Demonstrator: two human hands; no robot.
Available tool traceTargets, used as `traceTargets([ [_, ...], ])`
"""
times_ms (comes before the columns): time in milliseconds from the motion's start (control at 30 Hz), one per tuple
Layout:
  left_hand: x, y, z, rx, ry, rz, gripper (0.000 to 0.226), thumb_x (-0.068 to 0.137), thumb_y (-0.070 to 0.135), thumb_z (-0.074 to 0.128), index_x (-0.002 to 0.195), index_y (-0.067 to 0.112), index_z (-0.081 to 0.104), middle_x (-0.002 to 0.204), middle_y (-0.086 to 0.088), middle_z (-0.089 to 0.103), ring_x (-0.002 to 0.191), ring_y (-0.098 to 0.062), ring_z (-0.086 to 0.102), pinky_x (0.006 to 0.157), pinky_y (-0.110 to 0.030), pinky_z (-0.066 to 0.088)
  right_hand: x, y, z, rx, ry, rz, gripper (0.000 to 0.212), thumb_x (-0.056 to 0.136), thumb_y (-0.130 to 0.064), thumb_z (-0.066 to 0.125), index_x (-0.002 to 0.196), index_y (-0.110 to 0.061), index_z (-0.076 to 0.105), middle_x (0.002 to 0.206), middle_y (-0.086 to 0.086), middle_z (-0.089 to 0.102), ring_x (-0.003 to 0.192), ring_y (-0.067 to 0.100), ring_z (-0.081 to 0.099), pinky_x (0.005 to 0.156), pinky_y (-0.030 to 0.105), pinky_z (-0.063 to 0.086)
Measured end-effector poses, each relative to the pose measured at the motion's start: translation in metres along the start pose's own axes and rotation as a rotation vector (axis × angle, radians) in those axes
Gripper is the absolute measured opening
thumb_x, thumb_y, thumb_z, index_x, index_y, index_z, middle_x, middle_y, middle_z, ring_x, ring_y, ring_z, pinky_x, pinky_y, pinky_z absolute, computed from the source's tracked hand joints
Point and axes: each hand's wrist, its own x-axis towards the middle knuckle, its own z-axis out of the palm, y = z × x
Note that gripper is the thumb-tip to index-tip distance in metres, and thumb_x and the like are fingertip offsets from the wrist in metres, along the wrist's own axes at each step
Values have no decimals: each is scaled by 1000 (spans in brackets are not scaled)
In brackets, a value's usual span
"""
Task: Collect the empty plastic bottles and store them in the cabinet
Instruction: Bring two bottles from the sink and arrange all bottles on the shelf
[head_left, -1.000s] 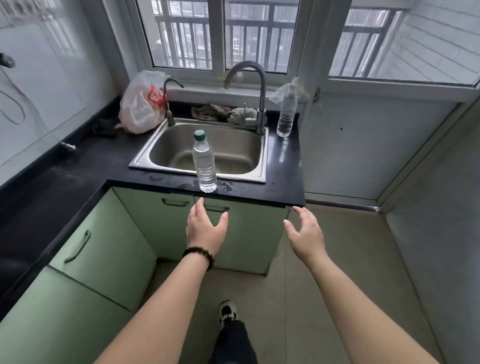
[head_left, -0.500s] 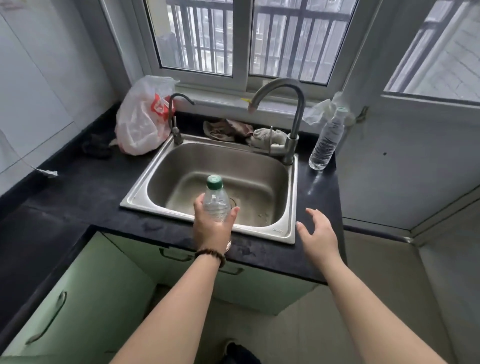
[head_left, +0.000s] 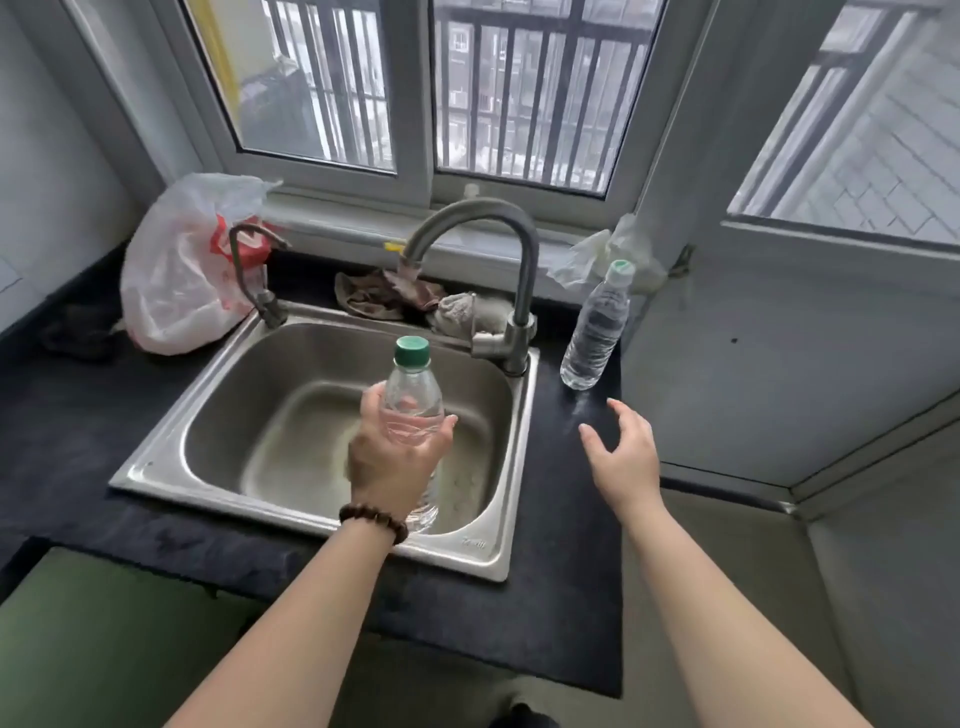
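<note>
My left hand (head_left: 396, 457) grips a clear plastic bottle with a green cap (head_left: 411, 395) round its middle and holds it upright above the steel sink (head_left: 218, 457). A second clear bottle with a pale green cap (head_left: 596, 332) stands on the black counter at the sink's back right corner, beside the wall. My right hand (head_left: 623, 457) hovers over the counter just in front of that bottle, fingers spread and holding nothing. The green cabinet fronts (head_left: 93, 639) lie below the counter edge, doors closed as far as they show.
A tall curved tap (head_left: 519, 291) rises behind the sink, with a smaller tap (head_left: 254, 275) at the left. A white and red plastic bag (head_left: 182, 280) sits at the back left. Rags (head_left: 395, 301) lie behind the sink, and a window runs along the wall.
I have stepped closer to the sink. My left hand took the green-capped bottle off the counter's front edge and lifted it over the sink. My right hand moved toward the second bottle.
</note>
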Motion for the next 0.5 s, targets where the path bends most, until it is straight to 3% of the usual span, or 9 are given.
traceTargets([
  [133,10,25,41,-9,47,-19,55,66,37,85,111,25,55,84,14,66,74,-1,65,65,-21,51,69,0,-13,104,12,-18,72,85,-33,69,145,-16,34,146,8,36,134,20,37,105,22,24],
  [367,16,30,82,3,140,-59,49,68,26,85,105,24,53,85,11,64,74,-1,63,64,-17,46,164,-4,-4,266,-53,-122,102,72,-40,81,150,-17,20,153,6,27,141,17,25,112,25,20],
  [500,16,26,82,52,201,-106,50,66,26,86,104,19,54,85,10,63,74,-4,63,69,-23,47,190,-2,8,382,-93,-141,102,67,-35,86,149,-25,25,144,-6,39,127,4,39,104,18,27],
])
